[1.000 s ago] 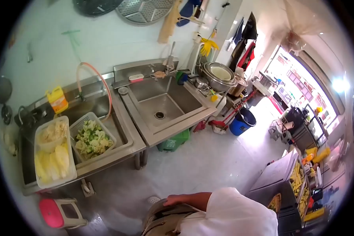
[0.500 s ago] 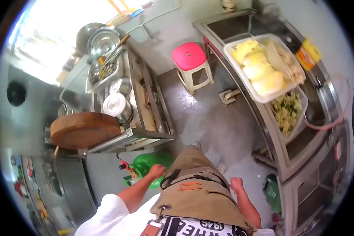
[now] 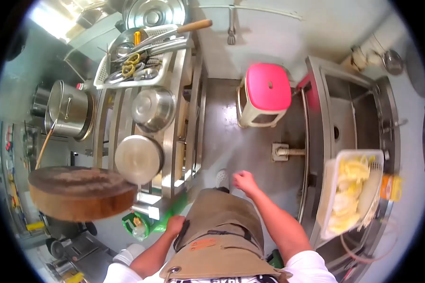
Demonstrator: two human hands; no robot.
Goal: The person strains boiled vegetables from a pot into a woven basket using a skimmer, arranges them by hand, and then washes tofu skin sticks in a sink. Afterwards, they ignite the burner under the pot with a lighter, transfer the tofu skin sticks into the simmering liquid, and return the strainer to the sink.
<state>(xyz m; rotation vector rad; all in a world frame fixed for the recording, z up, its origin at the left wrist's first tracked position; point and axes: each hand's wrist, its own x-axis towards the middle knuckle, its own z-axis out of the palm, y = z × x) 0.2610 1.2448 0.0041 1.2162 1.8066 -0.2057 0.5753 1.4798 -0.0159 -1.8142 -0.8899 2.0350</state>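
The apron (image 3: 226, 212) hung at the near center; its long axis ran near to far, with the lower end pointing far. The left hand (image 3: 175, 224) was positioned just beside the apron's left edge; whether it touched the cloth could not be determined. Its fingers were turned from view, so its grip could not be determined. The right hand (image 3: 244, 183) was positioned just beyond the apron's far end, fingers curled with little or no gap, no object visible in it.

Compared with the preceding frame, the right hand had advanced from the apron's right side to its far end. The left hand had shifted nearer, and the view had turned so that the sink (image 3: 318, 104) stood farther right.

A shoe (image 3: 222, 177) was visible left of the right hand. The green cylinder (image 3: 177, 207) was located left of the apron, partly hidden by the rack (image 3: 171, 127). The rack carried a bowl (image 3: 153, 108) and a basket (image 3: 127, 84) of utensils. The stool (image 3: 269, 87) stood at far center. A tub (image 3: 327, 198) of pale leaves (image 3: 349, 198) rested at the sink's near end.
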